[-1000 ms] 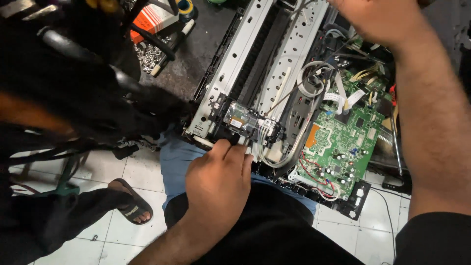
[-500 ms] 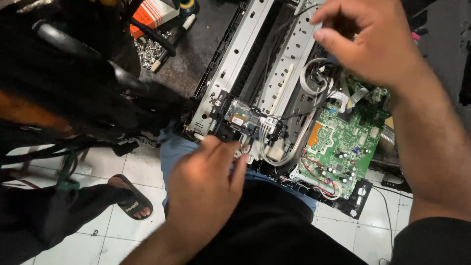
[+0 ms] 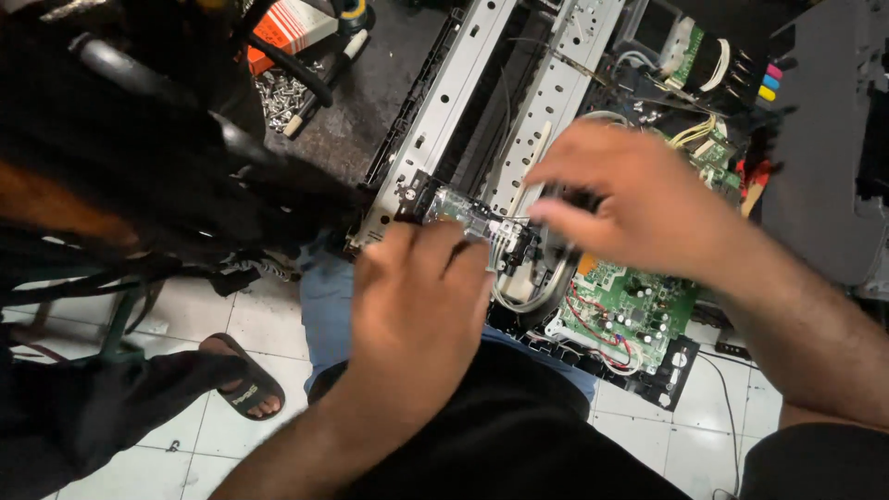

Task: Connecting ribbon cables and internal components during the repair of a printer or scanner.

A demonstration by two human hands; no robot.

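Head view: taking the opened printer [image 3: 519, 111] as the landmark, a dark blurred mass fills the space far left of it, and below that a foot in a black sandal [image 3: 243, 381] rests on white floor tiles [image 3: 213, 319]. Up left of the printer, on a dark mat, lie an orange-and-white box [image 3: 289, 26], a scatter of silver screws [image 3: 276, 93] and a black hose. The printer lies stripped across the person's lap, over blue jeans and a black shirt: two long perforated grey metal rails [image 3: 443, 120] run from its top down to its near left corner, with a black channel between them. At that near corner sits a small clear plastic part [image 3: 456, 206] on a black bracket, with white wires looping just below it. The left hand [image 3: 417, 306] rests knuckles-up against this part, fingers curled narrow at its edge; whether they grip anything I cannot tell. Right of it, the right hand [image 3: 630, 199] reaches over the printer's middle, fingers bent and drawn close together above the wires; it is blurred, and any hold is unclear. Under that hand a green circuit board [image 3: 630, 315] with red wires forms the printer's near right corner. At the printer's far right, coloured cartridge tabs [image 3: 767, 81] show beside a grey panel.
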